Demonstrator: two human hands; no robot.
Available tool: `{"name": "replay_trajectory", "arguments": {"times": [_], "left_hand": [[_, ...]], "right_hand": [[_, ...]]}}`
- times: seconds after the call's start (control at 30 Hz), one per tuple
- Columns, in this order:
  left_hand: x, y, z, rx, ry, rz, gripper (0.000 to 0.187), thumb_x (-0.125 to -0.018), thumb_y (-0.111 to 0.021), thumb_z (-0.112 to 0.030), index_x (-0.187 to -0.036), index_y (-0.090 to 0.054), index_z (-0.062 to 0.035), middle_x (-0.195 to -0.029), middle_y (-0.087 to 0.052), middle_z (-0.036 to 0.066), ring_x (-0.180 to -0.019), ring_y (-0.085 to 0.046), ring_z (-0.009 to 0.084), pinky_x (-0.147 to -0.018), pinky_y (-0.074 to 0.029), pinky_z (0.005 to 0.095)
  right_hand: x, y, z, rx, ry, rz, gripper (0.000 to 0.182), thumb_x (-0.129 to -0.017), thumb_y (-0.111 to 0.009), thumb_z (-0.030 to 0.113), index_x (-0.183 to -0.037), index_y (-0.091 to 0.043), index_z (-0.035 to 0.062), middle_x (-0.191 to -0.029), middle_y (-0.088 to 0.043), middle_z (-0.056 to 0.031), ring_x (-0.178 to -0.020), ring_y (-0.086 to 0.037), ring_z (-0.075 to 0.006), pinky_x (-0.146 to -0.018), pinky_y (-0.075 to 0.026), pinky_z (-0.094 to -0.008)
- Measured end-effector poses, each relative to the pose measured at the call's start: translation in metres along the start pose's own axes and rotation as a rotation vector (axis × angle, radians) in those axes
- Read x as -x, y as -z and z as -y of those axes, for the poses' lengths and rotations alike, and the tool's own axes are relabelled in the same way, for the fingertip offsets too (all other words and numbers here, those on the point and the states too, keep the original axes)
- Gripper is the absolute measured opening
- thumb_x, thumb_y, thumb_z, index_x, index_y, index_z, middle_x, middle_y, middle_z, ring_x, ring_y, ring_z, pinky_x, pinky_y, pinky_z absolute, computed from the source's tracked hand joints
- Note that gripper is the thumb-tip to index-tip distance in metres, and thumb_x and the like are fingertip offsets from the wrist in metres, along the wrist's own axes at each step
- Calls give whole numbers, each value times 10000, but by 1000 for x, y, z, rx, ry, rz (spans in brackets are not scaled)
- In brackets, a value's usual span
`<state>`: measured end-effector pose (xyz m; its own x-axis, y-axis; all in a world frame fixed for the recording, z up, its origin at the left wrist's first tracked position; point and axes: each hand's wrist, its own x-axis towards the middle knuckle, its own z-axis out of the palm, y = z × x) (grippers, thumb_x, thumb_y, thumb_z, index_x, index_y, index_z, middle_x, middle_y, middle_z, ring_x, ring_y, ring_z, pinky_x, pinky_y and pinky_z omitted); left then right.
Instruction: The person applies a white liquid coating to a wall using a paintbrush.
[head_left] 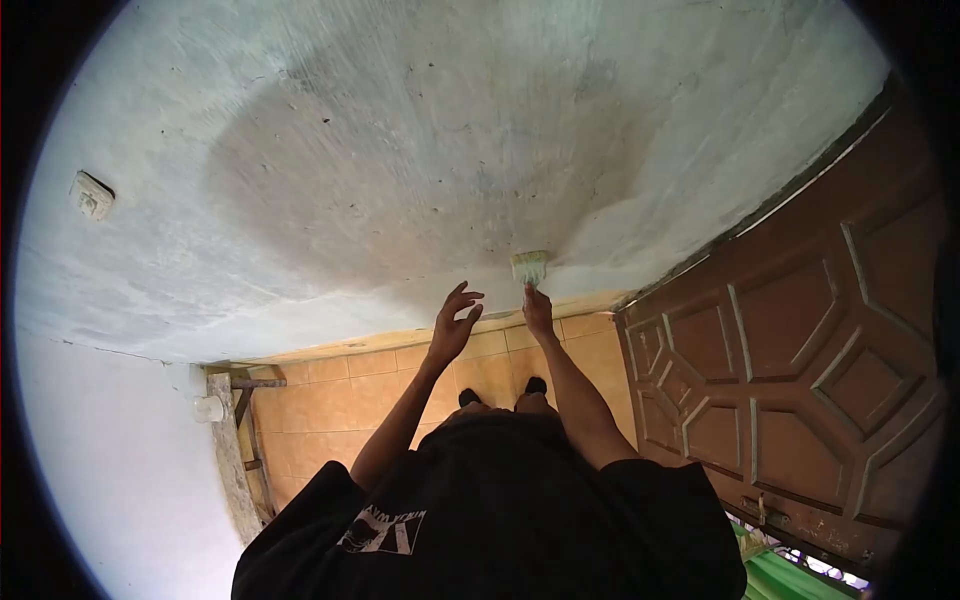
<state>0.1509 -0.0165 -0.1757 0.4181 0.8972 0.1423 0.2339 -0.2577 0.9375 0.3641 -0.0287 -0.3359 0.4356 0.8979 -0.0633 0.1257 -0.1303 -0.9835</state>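
Observation:
My right hand point(537, 312) is closed around the handle of a paintbrush point(529, 267), whose wide, pale bristle end points up at the wall. The brush head overlaps the lower part of the whitish wall point(440, 170) in this view. To its left, my left hand point(457, 322) is raised in front of the wall's foot, fingers bent and apart, with nothing in it. Across the middle of the wall spreads a large darker grey patch, with streaks and small dark pits.
A brown panelled door point(780, 340) stands along the right. On the left wall sits a switch plate point(93, 195). Orange tiles point(330, 395) cover the floor under my feet. A wooden frame point(238, 455) stands at the lower left, and green cloth point(790, 578) shows at lower right.

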Motion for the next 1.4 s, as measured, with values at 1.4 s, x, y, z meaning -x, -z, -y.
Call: {"name": "replay_trajectory", "arguments": {"times": [1.4], "left_hand": [[-4, -12, 14, 93, 33, -20, 234, -914, -616, -151, -1137, -629, -83, -1328, -483, 166, -1040, -609, 242, -801, -549, 335]], "right_hand": [[28, 34, 90, -66, -558, 156, 413, -982, -459, 402, -1004, -606, 16, -583, -468, 6, -457, -409, -85, -426, -334, -255]]}}
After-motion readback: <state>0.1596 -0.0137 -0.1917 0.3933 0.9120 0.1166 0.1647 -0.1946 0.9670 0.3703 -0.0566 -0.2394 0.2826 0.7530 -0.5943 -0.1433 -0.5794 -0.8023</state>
